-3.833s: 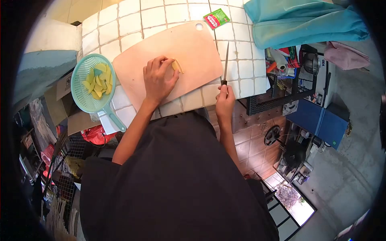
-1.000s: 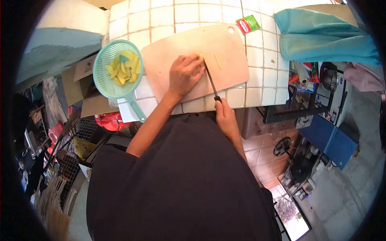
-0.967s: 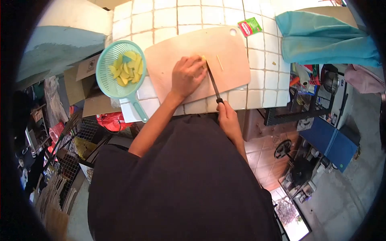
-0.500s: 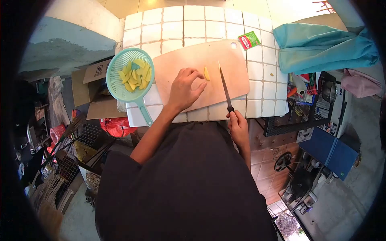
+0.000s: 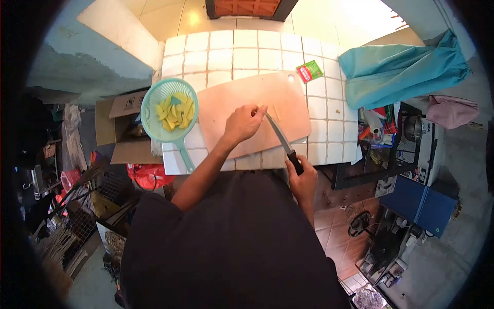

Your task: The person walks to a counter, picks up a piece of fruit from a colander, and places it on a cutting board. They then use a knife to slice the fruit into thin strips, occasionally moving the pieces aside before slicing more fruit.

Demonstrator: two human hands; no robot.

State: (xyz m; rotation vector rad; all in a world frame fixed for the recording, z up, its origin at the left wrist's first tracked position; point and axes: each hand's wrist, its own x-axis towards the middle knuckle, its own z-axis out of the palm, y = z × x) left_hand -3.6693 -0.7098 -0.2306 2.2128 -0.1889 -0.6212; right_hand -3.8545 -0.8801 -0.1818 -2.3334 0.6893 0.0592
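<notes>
My right hand grips the black handle of a kitchen knife. Its blade slants up and left over the cutting board, the tip close to my left thumb. Fingers bent and closed, my left hand rests on the board around a pale yellow wedge, mostly hidden by the fingertips. A thin sliver lies on the board just right of the blade. To the left, a mint-green handled colander holds several yellow wedges, perhaps potato.
A green and red sachet lies by the board's upper right corner on the white tiled counter. Teal cloth hangs over the counter's right side. An open cardboard box stands at the left, below the colander's level.
My left hand has closed over the yellow wedge that lay uncovered on the board. The knife has swung left, its tip now at my left fingers. The whole view has shifted slightly.
</notes>
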